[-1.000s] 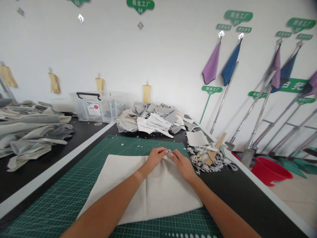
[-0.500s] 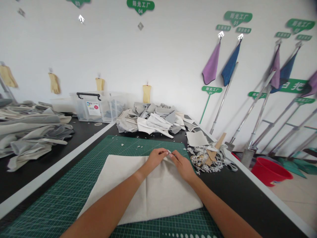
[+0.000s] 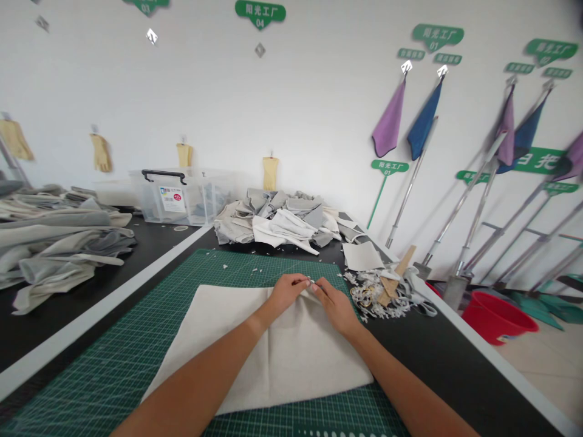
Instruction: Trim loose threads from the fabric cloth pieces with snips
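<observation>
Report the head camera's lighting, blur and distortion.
Head view: light is bright and even, with only soft shadows; wide-angle distortion makes the metal poles lean and stretches the cutting mat; the left hand and right hand show no obvious blur; the top right corner darkens.

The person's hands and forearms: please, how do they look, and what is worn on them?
The left hand and right hand are bare, without gloves. The left forearm and right forearm show no sleeves, watch or bracelet; the picture cuts them off before the elbows.
</observation>
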Action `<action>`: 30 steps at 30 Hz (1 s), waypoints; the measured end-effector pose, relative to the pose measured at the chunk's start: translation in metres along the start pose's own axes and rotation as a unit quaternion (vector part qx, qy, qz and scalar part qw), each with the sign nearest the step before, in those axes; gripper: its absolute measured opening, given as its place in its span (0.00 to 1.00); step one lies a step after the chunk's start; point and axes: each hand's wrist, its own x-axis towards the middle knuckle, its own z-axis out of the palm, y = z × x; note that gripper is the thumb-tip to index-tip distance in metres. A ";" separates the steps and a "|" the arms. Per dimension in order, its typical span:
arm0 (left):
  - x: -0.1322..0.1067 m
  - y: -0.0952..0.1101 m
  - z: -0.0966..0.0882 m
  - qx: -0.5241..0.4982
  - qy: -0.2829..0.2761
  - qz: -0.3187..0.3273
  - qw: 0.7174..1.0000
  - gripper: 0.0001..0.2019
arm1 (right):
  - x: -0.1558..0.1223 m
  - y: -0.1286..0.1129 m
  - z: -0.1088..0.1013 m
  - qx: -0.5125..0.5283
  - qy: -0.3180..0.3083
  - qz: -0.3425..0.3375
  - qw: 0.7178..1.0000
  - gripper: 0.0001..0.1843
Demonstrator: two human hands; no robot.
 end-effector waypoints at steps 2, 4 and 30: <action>0.000 0.000 0.000 -0.001 0.000 -0.002 1.000 0.13 | 0.000 0.000 0.000 -0.003 0.002 -0.001 1.000 0.20; 0.000 0.000 0.000 0.001 0.000 -0.004 1.000 0.14 | -0.001 0.000 0.000 -0.004 0.004 -0.002 1.000 0.20; 0.001 -0.005 0.000 0.022 0.001 -0.003 1.000 0.13 | 0.000 -0.001 0.002 -0.013 0.009 0.003 1.000 0.21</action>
